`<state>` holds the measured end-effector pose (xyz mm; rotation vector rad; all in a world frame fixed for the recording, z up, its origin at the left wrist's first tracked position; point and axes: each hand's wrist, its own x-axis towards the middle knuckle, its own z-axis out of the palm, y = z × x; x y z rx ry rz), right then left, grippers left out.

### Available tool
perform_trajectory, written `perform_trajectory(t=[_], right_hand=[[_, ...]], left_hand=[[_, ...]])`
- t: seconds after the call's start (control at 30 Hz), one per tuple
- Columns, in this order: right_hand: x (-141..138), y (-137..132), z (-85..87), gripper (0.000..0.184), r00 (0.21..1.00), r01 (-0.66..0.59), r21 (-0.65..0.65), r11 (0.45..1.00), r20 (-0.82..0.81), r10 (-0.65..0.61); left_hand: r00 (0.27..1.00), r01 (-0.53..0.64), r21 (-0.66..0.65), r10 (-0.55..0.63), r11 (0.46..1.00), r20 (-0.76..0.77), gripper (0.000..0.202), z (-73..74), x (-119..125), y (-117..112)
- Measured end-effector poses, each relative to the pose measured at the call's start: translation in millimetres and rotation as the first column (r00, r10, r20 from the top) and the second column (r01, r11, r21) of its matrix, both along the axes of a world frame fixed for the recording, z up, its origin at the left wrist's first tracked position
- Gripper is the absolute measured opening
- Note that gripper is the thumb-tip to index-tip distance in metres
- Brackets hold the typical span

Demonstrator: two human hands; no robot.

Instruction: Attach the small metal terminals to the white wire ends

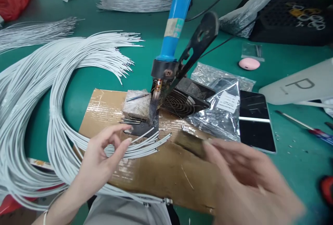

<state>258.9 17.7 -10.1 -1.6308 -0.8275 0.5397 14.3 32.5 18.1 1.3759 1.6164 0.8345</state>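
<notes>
My left hand (102, 155) is at the middle left, fingers curled, the thumb tip by a white wire (142, 136) that sticks out past it. The other white wires of the bundle (145, 152) run beneath this hand, their dark-tipped ends fanned over the cardboard (140, 174). At the right, my right hand (241, 173) is blurred; its thumb and fingers close on the end of a flat brownish block (191, 143), whose kind I cannot make out. Just above the wire ends, a blue-handled soldering iron (171, 31) points down from a black holder (199, 39).
A worn pale block (136, 104) and a small round fan (179, 103) stand by the iron's tip. Small white connectors (188, 129) lie near the brown block. To the right are plastic bags (221, 114), a phone (253, 121), a white cup (299, 84) and a screwdriver (299, 121).
</notes>
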Motion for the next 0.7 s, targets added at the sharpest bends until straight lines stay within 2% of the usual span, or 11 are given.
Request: perform_trajectory(t=[0.1,0.2,0.27,0.37,0.5,0.7], right_hand=[[-47,27,3.2,0.016,0.976,-0.177,0.012,0.984,-0.125,0.177],[-68,38,3.9,0.010,0.954,-0.234,0.043,0.971,-0.183,0.238],[-69,38,4.4,0.011,0.949,-0.245,0.052,0.968,-0.192,0.250],[-65,31,4.8,0.016,0.919,-0.305,0.056,0.951,-0.244,0.309],[-64,19,3.9,0.016,0.906,-0.350,0.076,0.934,-0.227,0.358],[-66,7,-3.1,0.016,0.927,-0.361,0.074,0.930,-0.085,0.366]], left_hand=[[0.999,0.001,-0.039,0.001,0.999,0.051,0.038,0.8,18,13],[0.995,-0.044,-0.066,0.050,0.997,0.090,0.041,-2.0,29,23],[0.991,-0.070,-0.043,0.075,0.997,0.115,0.032,-4.3,31,26],[0.989,-0.090,0.076,0.081,0.993,0.123,0.018,-5.4,31,27],[0.994,-0.045,0.215,0.022,0.976,0.109,0.018,-3.5,28,20],[0.998,0.004,0.210,-0.019,0.978,0.066,0.018,-4.0,26,13]])
